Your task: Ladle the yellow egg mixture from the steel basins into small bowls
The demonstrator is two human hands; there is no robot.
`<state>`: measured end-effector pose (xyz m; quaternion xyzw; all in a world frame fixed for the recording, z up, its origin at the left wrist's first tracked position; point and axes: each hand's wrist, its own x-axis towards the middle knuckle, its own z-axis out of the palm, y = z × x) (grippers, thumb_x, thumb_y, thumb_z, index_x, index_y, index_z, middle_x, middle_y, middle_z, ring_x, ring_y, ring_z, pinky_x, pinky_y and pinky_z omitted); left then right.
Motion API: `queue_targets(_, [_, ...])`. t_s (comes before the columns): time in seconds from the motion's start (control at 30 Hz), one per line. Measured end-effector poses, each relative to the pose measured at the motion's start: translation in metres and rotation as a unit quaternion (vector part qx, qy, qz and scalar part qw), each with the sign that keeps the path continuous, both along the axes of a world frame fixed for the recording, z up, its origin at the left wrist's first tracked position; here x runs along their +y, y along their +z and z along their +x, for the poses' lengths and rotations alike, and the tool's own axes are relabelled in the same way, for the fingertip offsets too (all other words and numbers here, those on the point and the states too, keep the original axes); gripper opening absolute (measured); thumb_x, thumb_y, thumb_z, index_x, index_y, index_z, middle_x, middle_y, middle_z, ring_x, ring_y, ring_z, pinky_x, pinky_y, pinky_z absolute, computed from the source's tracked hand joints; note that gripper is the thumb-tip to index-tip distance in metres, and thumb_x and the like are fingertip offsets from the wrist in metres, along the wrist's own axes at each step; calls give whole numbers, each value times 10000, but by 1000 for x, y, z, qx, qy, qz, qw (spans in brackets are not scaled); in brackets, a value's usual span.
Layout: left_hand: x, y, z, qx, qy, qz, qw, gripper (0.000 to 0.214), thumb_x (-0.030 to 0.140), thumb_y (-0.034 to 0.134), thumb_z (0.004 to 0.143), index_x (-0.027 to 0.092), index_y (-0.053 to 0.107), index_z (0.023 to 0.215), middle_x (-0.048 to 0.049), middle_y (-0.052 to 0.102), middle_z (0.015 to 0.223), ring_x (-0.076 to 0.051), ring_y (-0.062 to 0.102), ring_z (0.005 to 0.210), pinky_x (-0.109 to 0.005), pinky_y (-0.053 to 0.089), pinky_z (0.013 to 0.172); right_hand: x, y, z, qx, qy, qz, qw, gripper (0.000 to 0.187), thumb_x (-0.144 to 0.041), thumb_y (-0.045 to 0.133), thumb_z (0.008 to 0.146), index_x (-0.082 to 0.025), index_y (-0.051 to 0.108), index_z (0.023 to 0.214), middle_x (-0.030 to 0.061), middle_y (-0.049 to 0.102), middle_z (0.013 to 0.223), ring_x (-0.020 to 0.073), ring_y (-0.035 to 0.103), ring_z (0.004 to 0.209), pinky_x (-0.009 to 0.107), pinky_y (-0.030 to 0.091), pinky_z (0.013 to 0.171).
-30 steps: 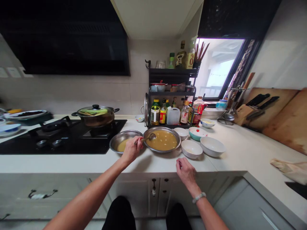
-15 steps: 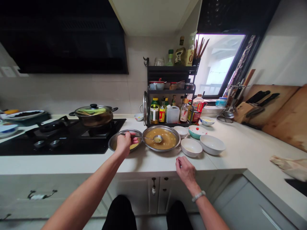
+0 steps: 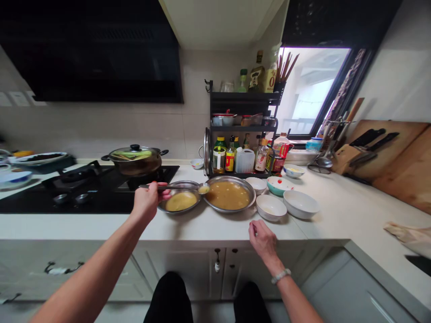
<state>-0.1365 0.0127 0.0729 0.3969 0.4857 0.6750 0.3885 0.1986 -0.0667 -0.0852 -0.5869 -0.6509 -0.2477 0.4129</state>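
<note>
My left hand [image 3: 148,200] is closed round the dark handle of a ladle [image 3: 204,189]. The ladle's bowl carries some yellowish liquid and hangs over the place where two metal basins meet. On the left, the smaller basin [image 3: 162,207] has a pool of yellow liquid in it. The larger basin [image 3: 253,201] on the right is well filled with brownish liquid with pale bits. My right hand [image 3: 264,237] is curled at the counter's front edge, below a white bowl [image 3: 271,208]; whether its fingers hold anything is hidden.
More bowls, including a white one [image 3: 301,205] and a green-rimmed one [image 3: 279,186], stand to the right. A lidded pot [image 3: 136,161] sits on the black stove at left. A rack of bottles [image 3: 244,128] stands behind. A knife block [image 3: 346,158] is at right.
My left hand has moved left with the ladle, bringing its bowl out of the larger basin's middle to its left rim. My right hand stays nearly where it was.
</note>
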Motion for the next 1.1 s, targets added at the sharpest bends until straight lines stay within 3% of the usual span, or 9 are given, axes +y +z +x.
queue_targets(0.2, [-17, -5, -31, 187, 62, 35, 980, 281, 323, 439, 796, 125, 639, 807, -31, 643, 536, -187, 648, 490, -292, 532, 513, 1, 0, 1, -2, 7, 5, 1000, 249, -192, 411, 906, -185, 571, 714, 11, 523, 625, 122, 477, 563, 246, 301, 562])
queue_targets(0.37, [-29, -23, -42, 442, 97, 109, 885, 356, 354, 365, 860, 158, 653, 934, -18, 663, 573, -176, 663, 578, -267, 500, 599, 0, 0, 0, -3, 3, 5, 1000, 256, -196, 410, 907, -189, 566, 703, 10, 525, 628, 120, 472, 558, 247, 303, 560])
queue_targets(0.43, [-29, -30, -43, 489, 84, 162, 853, 326, 342, 394, 846, 169, 655, 934, -41, 692, 676, -169, 659, 614, -264, 495, 638, 0, 0, 0, -2, 4, 5, 1000, 252, -194, 411, 905, -188, 568, 707, 12, 530, 632, 121, 477, 562, 249, 303, 560])
queue_targets(0.5, [-29, -34, -40, 498, 71, 204, 840, 294, 336, 429, 826, 181, 661, 920, -63, 703, 768, -166, 654, 646, -259, 492, 676, 0, 0, 0, -1, 5, 5, 1000, 248, -193, 413, 903, -187, 568, 709, 11, 529, 630, 122, 480, 564, 249, 302, 559])
queue_targets(0.63, [-32, -27, -17, 431, 95, 202, 875, 299, 316, 413, 837, 189, 667, 931, -41, 683, 658, -175, 644, 625, -250, 485, 665, 1, -1, 1, -1, 7, 1, 1000, 239, -193, 414, 904, -188, 569, 722, 12, 534, 639, 124, 487, 572, 249, 308, 563])
queue_targets(0.77, [-34, -19, 16, 337, 36, 151, 929, 327, 322, 393, 858, 168, 660, 966, -21, 670, 560, -181, 651, 558, -246, 479, 577, 0, 0, 1, -2, 6, 3, 1000, 247, -189, 408, 905, -190, 565, 714, 12, 530, 636, 126, 490, 576, 249, 312, 568])
queue_targets(0.93, [-27, -26, 53, 357, -36, 156, 920, 264, 286, 451, 815, 172, 684, 865, -24, 664, 543, -169, 628, 509, -254, 479, 588, -1, 1, -1, -6, -3, 3, 1000, 263, -191, 404, 910, -192, 552, 692, 6, 516, 622, 122, 477, 560, 250, 303, 559])
queue_targets(1.1, [-14, -33, 75, 302, -86, 109, 943, 227, 262, 462, 808, 167, 667, 821, -26, 644, 500, -182, 631, 476, -265, 486, 544, -2, 2, -1, -5, -1, 1, 1000, 268, -191, 401, 907, -193, 549, 683, 6, 515, 625, 120, 472, 560, 249, 300, 553])
